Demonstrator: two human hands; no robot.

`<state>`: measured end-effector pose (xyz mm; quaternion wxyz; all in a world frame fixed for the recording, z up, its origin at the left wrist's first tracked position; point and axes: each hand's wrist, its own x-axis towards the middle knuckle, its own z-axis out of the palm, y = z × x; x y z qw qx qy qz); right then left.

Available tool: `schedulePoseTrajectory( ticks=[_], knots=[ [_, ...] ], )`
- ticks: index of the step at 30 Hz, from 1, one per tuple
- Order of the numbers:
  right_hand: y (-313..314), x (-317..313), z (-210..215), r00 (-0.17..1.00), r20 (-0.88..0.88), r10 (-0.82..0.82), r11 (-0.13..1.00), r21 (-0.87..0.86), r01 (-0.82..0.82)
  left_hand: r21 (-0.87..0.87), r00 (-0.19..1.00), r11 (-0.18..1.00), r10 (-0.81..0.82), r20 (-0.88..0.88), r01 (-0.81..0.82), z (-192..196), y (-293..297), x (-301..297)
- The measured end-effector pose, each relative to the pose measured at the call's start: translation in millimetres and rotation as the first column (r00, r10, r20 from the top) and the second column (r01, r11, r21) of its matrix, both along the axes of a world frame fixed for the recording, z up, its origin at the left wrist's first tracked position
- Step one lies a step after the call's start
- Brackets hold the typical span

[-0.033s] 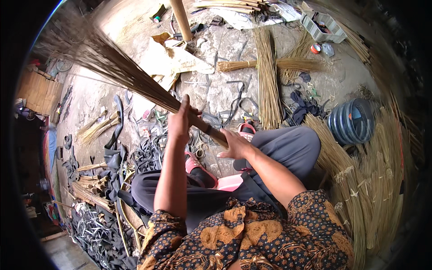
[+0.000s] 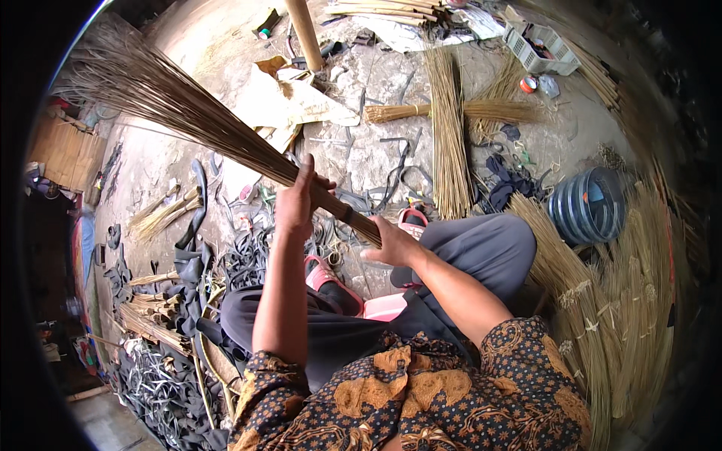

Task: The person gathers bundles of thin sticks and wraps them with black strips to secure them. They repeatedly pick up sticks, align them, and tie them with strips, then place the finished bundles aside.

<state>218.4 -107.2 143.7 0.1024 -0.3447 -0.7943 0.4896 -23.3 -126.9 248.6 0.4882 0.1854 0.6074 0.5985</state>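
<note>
A long stick broom point(image 2: 214, 128), a bundle of thin brown ribs, slants across in front of me, its bristles fanning toward the upper left. My left hand point(image 2: 295, 204) is closed around its lower part, with the thumb lying up along the ribs. At the butt end, my right hand point(image 2: 393, 245) has its fingers on the bundle, and its thumb points left. A dark band point(image 2: 346, 213) wraps the bundle between my hands. Some fingers of both hands are hidden.
Strips of black rubber point(image 2: 248, 252) lie in a heap by my feet. Tied rib bundles point(image 2: 451, 143) cross on the floor ahead, and more bundles point(image 2: 594, 301) lie at my right beside a blue ribbed container point(image 2: 587, 204). A wooden post point(image 2: 303, 37) and a pale crate point(image 2: 541, 49) stand farther off.
The broom's bristles have dipped slightly and look sharper now. My left hand has shifted a little to the left; the grip of both hands looks the same.
</note>
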Motion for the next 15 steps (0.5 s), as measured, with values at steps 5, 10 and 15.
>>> schedulePoseTrajectory(
  ticks=[5,10,15],
  knots=[
    [4.1,-9.2,-5.5,0.977,-0.16,-0.144,0.989,-0.002,0.146,0.126,0.919,0.99,0.105,-0.381,-0.061,53.5,-19.1,-24.2],
    [-10.9,-12.8,-19.4,0.991,0.019,-0.135,0.987,0.093,0.133,0.417,0.556,0.837,0.548,-0.625,-0.356,54.6,-36.4,-38.6],
    [-39.4,-44.3,-52.3,0.978,0.202,-0.055,0.936,-0.33,0.121,0.53,0.419,0.847,0.496,-0.761,-0.04,70.8,-53.7,-15.5]
  ],
)
